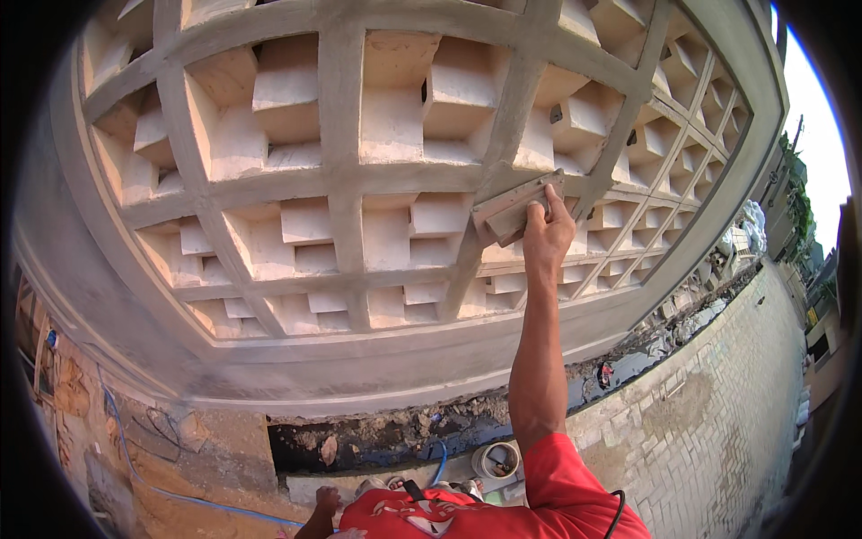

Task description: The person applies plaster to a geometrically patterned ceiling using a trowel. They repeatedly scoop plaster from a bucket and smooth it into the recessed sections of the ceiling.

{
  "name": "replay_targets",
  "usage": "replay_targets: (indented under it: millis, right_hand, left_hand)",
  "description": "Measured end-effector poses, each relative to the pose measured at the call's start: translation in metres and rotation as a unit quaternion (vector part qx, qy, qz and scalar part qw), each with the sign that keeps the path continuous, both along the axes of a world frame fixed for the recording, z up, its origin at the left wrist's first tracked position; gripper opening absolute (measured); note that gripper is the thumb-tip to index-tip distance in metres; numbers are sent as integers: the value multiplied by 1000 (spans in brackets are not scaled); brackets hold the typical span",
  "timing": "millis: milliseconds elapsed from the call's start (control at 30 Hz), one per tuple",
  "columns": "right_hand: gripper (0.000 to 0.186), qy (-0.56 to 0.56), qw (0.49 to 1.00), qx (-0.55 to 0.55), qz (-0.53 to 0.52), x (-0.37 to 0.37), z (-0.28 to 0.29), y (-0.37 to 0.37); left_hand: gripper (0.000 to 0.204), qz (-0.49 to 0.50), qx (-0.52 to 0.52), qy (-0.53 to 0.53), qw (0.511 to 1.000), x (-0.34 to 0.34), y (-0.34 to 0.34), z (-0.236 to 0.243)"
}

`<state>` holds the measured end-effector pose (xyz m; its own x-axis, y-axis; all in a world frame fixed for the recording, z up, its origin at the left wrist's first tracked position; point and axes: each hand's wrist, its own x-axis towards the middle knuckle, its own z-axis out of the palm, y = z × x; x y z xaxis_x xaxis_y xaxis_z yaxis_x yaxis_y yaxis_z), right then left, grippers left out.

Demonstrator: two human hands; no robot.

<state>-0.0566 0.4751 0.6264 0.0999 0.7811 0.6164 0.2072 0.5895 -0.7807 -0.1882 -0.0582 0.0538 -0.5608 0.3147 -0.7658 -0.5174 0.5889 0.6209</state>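
Note:
My right arm is stretched up to a grey latticed block wall [341, 117]. In my right hand [548, 235] is a plastering trowel [514, 208], a flat rectangular one smeared with grey, gripped with the fingers closed round its back. Its plate lies against or very close to a crossing of the grey ribs, between the recessed pale blocks. Low at the bottom edge, beside my red shirt, hangs my left hand [328, 499]. It is small and partly seen, away from the wall, and its fingers cannot be made out clearly.
A whitish bucket [496, 461] with something inside stands near my feet. Between me and the wall's base runs a ditch [359, 446] with dark water and rubble. A blue hose [206, 508] crosses the ground at left. Paving [718, 422] stretches to the right; sacks [752, 226] lie farther along.

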Motion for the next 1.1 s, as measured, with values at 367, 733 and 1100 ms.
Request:
replay_targets:
  millis: [367,733,1100]
  right_hand:
    - [46,-114,990,81,10,-19,17,-44]
    - [47,-105,989,95,40,-28,13,-65]
    - [45,-117,980,157,46,-3,-65,-38]
  left_hand:
    - [15,40,77,-95,992,-1,23,-24]
    - [11,75,83,-36,993,9,19,-23]
    - [14,-447,164,381,793,-22,-13,-24]
